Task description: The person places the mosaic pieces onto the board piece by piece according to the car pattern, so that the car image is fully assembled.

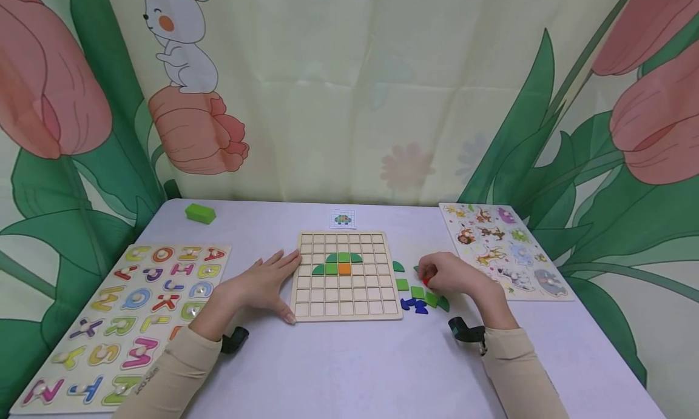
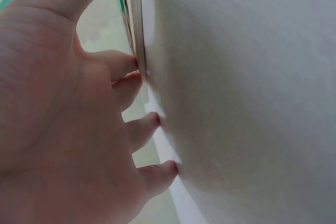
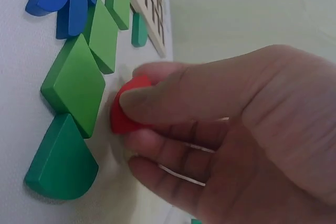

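Pinches a red piece (image 3: 120, 120) between thumb and fingers of the right hand (image 1: 450, 274), to the right of the grid board (image 1: 349, 317), seemingly for fine control of so small a thing. Cannot tell whether holding it against the table (image 1: 338, 370) or above. Rests the left hand (image 1: 259, 284) with fingers apart and nothing clamped in them, touching the left edge of the grid board, probably to prevent it from sliding. Has light green squares (image 1: 417, 292), dark green rounded pieces (image 1: 398, 266) and blue pieces (image 1: 421, 308) lying near the right hand, likely for a short reach, and a picture card (image 1: 343, 219) behind the grid board, perhaps for easy looking. Shows inside the grid board, in one row, a light green square between two dark green rounded pieces; in the next row, nearer, a dark green rounded piece, a light green square and an orange square (image 1: 344, 268), side by side. Contains at the left, in the letter board (image 1: 119, 363), coloured letters; at the right, in the animal board (image 1: 505, 295), animal figures (image 1: 491, 256). Includes also a green block (image 1: 200, 213) at the far left.
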Demonstrator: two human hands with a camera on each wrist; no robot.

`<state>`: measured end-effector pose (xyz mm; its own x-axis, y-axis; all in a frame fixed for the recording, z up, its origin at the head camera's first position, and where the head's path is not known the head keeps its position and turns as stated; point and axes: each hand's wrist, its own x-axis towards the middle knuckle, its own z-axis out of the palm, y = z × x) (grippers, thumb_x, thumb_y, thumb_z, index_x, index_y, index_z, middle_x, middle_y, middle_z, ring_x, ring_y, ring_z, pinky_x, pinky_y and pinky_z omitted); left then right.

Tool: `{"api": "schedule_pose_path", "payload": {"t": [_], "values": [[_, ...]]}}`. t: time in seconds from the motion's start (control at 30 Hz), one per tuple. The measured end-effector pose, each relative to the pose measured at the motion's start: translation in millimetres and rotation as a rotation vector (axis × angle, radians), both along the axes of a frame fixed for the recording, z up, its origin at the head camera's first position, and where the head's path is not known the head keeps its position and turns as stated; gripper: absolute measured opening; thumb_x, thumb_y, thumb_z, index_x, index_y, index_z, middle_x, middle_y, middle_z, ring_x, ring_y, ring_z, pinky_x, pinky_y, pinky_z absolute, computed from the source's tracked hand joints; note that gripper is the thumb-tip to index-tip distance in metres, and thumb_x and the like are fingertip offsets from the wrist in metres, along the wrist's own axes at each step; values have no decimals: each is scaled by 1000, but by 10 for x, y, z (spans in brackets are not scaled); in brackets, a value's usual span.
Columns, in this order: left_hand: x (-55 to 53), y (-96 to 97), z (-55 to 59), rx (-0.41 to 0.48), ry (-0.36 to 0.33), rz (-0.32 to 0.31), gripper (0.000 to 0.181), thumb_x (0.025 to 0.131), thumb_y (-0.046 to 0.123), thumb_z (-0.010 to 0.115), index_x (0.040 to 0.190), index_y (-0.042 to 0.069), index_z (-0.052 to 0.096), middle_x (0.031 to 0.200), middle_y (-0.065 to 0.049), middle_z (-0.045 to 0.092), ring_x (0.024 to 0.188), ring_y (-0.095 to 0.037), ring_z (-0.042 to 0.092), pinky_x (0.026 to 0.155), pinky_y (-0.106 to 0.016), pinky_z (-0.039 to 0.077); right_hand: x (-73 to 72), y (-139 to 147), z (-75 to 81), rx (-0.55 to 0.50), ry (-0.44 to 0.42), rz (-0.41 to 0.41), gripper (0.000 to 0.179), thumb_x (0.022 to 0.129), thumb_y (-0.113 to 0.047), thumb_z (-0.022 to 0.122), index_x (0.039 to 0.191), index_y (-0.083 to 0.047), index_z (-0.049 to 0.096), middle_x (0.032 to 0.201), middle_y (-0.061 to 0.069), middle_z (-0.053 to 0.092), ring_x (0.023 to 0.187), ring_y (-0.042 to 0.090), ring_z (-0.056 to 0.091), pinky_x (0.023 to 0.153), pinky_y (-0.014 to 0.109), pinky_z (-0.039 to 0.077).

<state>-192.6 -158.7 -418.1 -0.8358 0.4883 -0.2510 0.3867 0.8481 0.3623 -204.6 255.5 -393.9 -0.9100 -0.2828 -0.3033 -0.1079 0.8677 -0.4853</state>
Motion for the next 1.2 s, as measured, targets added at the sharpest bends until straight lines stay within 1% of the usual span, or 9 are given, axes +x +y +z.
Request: {"api": "schedule_pose_path", "payload": {"t": [0.13, 0.2, 0.33, 0.5, 0.63, 0.73, 0.87, 1.0, 1.2], "values": [[-4, 0, -5, 1, 3, -1, 132, 57, 65, 86, 159, 11, 22, 169, -4, 14, 155, -39, 9, 119, -69, 14, -19, 5, -15, -59, 0, 5, 26, 86, 3, 63, 94, -19, 73, 95, 4, 64, 91, 22, 54, 69, 30, 47], [-6, 0, -9, 2, 2, 2, 132, 57, 65, 86, 159, 12, 22, 169, -4, 14, 155, -39, 9, 119, -68, 14, -30, -2, -11, -89, 10, 5, 26, 86, 3, 62, 94, -18, 73, 96, 4, 65, 92, 23, 55, 71, 31, 47], [-9, 6, -17, 4, 2, 4, 132, 57, 65, 86, 159, 12, 22, 169, -4, 14, 155, -39, 9, 119, -68, 15, -37, -14, 3, -130, 56, 24, 25, 84, 5, 58, 93, -14, 71, 91, 3, 65, 87, 22, 56, 75, 32, 48], [-7, 8, -20, 1, 3, 1, 133, 56, 66, 86, 159, 12, 22, 169, -4, 14, 156, -38, 9, 119, -68, 15, -45, -48, 6, -179, 119, 12, 18, 84, 4, 62, 92, -10, 70, 87, 3, 66, 83, 21, 56, 76, 32, 49], [-1, 13, 2, 1, -1, 0, 132, 57, 66, 86, 159, 11, 22, 169, -5, 14, 155, -40, 9, 119, -69, 14, -79, -110, -30, -199, 171, -11, 14, 85, 1, 65, 89, -12, 70, 84, 3, 66, 81, 20, 56, 73, 30, 48], [5, 14, 18, 6, -3, 0, 132, 57, 65, 86, 159, 10, 22, 169, -6, 14, 155, -42, 9, 118, -70, 14, -94, -169, -54, -206, 198, -15, 14, 86, 1, 66, 89, -13, 70, 86, 4, 67, 82, 19, 56, 74, 30, 49], [15, 15, 31, 10, -4, 3, 132, 57, 64, 87, 159, 9, 22, 169, -7, 15, 154, -42, 10, 118, -70, 14, -92, -246, -60, -215, 218, -12, 17, 87, 0, 64, 99, -11, 71, 93, 5, 67, 83, 20, 57, 76, 31, 50], [23, 18, 42, 12, -6, 6, 131, 58, 63, 87, 158, 9, 23, 168, -7, 16, 154, -42, 11, 118, -70, 14, -95, -314, -73, -213, 225, 6, 24, 89, -1, 62, 107, -14, 73, 96, 4, 65, 84, 21, 56, 77, 32, 49], [12, 21, 33, 15, -11, 10, 132, 57, 63, 87, 159, 9, 23, 169, -6, 15, 154, -42, 10, 118, -70, 14, -86, -412, -102, -226, 185, 36, 26, 90, -2, 60, 103, -17, 77, 97, -1, 67, 87, 20, 55, 75, 32, 49]]}}
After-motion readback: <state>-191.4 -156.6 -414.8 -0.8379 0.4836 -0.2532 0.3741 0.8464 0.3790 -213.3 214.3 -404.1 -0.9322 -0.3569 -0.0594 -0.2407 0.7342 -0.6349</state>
